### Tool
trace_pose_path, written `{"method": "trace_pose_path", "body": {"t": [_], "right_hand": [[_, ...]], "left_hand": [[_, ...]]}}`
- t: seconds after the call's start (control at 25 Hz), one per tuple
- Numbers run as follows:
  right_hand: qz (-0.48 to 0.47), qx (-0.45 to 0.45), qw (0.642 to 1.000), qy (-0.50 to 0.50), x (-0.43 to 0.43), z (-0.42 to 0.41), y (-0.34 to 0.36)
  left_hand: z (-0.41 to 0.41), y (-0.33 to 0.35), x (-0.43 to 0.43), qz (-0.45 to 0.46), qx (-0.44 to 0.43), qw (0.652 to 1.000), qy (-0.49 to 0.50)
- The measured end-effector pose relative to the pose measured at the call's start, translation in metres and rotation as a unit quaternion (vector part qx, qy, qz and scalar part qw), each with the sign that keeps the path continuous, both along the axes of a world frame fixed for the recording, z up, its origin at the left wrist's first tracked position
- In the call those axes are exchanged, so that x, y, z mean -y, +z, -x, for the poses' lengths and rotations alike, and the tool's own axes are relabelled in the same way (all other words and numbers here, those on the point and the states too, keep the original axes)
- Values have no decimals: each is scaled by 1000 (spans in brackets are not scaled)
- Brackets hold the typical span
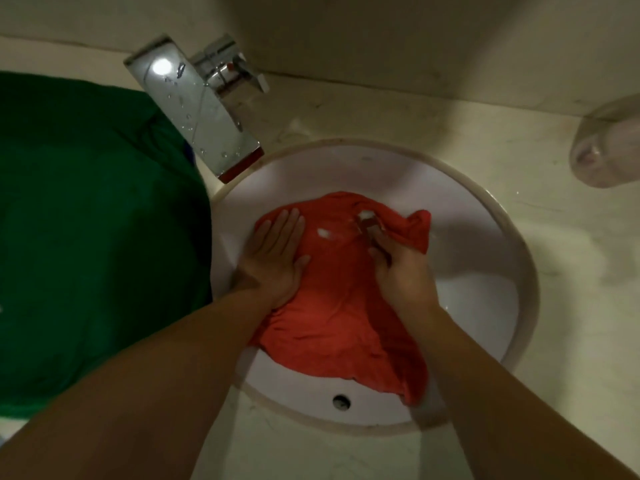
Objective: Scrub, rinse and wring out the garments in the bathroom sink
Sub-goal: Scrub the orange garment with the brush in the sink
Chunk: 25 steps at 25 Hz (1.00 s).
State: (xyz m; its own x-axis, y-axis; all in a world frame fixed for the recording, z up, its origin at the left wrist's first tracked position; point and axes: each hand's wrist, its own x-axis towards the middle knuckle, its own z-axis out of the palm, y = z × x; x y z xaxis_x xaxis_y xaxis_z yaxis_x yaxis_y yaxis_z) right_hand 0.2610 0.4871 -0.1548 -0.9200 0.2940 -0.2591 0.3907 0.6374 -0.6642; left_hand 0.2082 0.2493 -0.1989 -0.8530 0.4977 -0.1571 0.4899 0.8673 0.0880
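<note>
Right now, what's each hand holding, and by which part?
Left hand holds nothing, pressing flat on the red garment. Right hand grips a small object by its near end, too blurred to name.

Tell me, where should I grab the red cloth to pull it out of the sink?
Grab the red cloth by its bunched far-right corner, coming from above on the right. That corner stands up in folds you can pinch; the rest lies flat in the sink, pressed by the left hand.
</note>
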Motion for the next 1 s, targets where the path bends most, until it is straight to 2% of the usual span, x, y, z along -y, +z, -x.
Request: {"method": "trace_pose_path", "body": {"t": [0.12, 0.2, 0.24, 0.32, 0.4, 0.44, 0.52, 0.6, 0.64, 0.72, 0.8, 0.84, 0.92, 1.0], "right_hand": [[58, -59, 994, 70, 72, 18, 2], [66, -58, 991, 99, 70, 19, 0], [43, -40, 996, 73, 49, 16, 2], [-32, 44, 998, -43, 0, 1, 9], [-64, 58, 990, -113, 4, -2, 13], [-40, 20, 995, -90, 29, 7, 10], [13, -15, 1000, 18, 85, 16, 4], [-7, -17, 998, 60, 76, 10, 2], [-45, 4, 999, 29, 50, 7, 4], [-104, 75, 987, -98, -8, -9, 18], [-126, 95, 973, -168, -16, -12, 25], [-106, 59, 983, -141, 5, -3, 21], [-61, -6, 998, 5, 64, 13, 5], [-40, 8, 995, 95, 81, 12, -4]], "left_hand": [[4, -2, -1, 23, -12, 1000, 15], [5, -2, -2, 20, -21, 1000, 7], [6, -3, -2, 19, -20, 1000, 5], [6, -2, -1, 20, -6, 1000, -1], [4, -1, -2, 37, -5, 999, 0], [5, 0, -4, 48, -6, 999, 1], [7, -2, -4, 65, -14, 998, 0], [7, -5, -3, 74, -24, 997, -2], [8, -4, -3, 73, -21, 997, 1], [7, -2, -4, 64, -8, 998, 1], [5, -1, -5, 70, -13, 997, -2], [5, -1, -6, 75, -14, 997, 0], [6, 0, -6, 81, -18, 997, 5], [6, -1, -6, 89, -22, 996, 0]]}}
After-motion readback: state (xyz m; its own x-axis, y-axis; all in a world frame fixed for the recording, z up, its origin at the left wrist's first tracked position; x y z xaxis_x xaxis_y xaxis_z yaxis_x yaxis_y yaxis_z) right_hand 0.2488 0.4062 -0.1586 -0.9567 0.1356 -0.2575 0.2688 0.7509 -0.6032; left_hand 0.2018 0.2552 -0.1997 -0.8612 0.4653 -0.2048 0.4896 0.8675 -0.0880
